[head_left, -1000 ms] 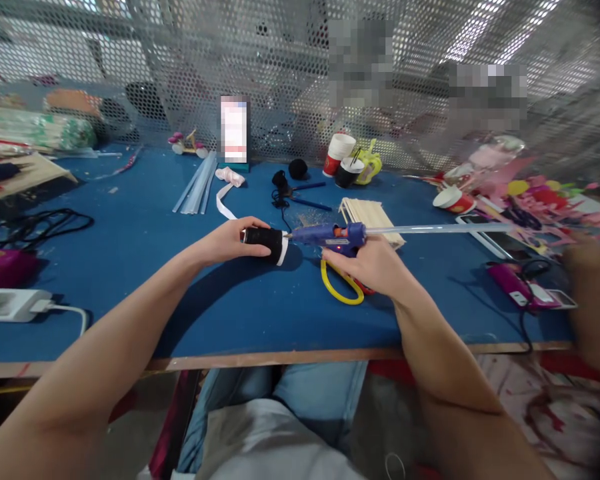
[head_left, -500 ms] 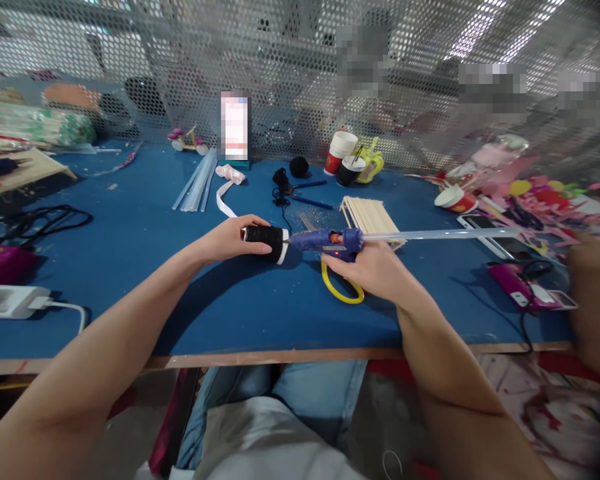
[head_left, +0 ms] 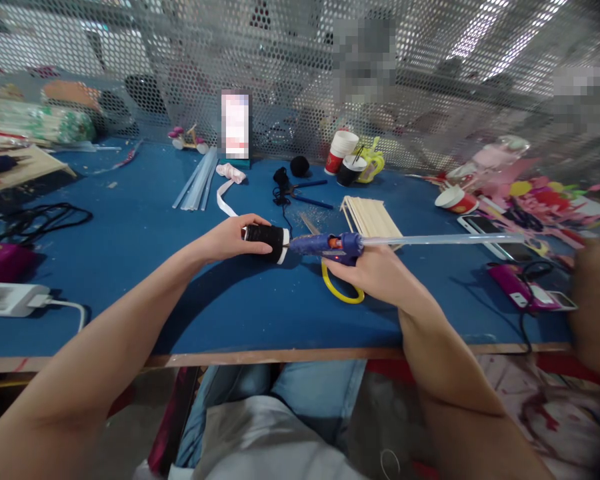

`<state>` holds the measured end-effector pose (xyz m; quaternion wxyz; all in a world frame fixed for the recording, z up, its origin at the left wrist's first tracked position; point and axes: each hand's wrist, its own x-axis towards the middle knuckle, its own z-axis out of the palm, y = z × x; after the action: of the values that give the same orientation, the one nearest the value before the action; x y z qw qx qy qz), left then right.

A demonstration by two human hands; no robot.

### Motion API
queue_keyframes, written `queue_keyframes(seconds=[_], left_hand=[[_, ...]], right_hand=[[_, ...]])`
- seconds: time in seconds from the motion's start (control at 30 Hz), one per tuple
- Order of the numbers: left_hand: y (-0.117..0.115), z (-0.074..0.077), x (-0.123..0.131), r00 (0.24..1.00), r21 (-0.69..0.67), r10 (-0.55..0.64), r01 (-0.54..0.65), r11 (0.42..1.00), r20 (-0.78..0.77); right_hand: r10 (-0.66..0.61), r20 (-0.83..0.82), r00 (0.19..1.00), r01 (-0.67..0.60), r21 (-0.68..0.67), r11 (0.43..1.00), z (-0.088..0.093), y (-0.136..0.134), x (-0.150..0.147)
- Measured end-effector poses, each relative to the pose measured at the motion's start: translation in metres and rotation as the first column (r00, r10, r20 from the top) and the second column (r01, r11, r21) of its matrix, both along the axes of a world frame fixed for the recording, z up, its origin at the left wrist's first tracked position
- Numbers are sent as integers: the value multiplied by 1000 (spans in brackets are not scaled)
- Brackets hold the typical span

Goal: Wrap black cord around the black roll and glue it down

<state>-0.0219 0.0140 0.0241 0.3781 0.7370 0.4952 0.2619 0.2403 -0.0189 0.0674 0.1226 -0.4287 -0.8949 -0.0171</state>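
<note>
My left hand (head_left: 233,238) is wrapped round a black paper cup (head_left: 266,240) lying on its side on the blue table (head_left: 130,267), its white rim facing right. My right hand (head_left: 375,273) grips a blue hot glue gun (head_left: 327,245) whose nozzle touches the cup's rim. A long clear glue stick (head_left: 440,239) juts out of the gun's back toward the right. Yellow-handled scissors (head_left: 337,288) lie on the table under my right hand.
Behind the gun lie wooden sticks (head_left: 373,215), black yarn (head_left: 281,181), paper cups (head_left: 341,155) and clear glue sticks (head_left: 197,181). A white charger (head_left: 10,299) and black cables (head_left: 35,220) sit left. A pink glue gun (head_left: 523,285), phone (head_left: 490,232) and another person's arm (head_left: 593,300) are right.
The glue gun has dipped slightly lower against the cup's rim and my right hand has shifted a little. My left hand and the cup have stayed put.
</note>
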Motion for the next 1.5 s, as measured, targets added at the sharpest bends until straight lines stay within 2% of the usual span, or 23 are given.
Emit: queue_keyframes(seconds=[0.23,0.4,0.83,1.0,1.17,1.33,1.5], left_hand=[[0,0,0,1000,-2,-6,6,1000,5],[0,0,0,1000,-3,-1,1,1000,10],[0,-2,-2,999,-8,-31,31,999,28],[0,-2,-1,1000,-5,-22,22,1000,5],[1,-2,-1,1000,-2,-21,21,1000,6],[1,-1,-2,1000,3,-23,23,1000,-3],[0,-1,-1,999,-2,-44,44,999,23]], right_hand=[[7,-14,1000,-7,3,1000,1,-1,0],[-1,6,1000,1,-48,999,1,-2,-1],[-7,-55,998,8,27,1000,-2,0,0],[-13,-7,1000,12,-56,998,4,-2,-2],[10,-62,998,-12,-31,999,3,-3,-1],[-17,-36,999,14,-64,998,-1,-3,1],[-7,-52,999,5,-34,999,0,-1,0]])
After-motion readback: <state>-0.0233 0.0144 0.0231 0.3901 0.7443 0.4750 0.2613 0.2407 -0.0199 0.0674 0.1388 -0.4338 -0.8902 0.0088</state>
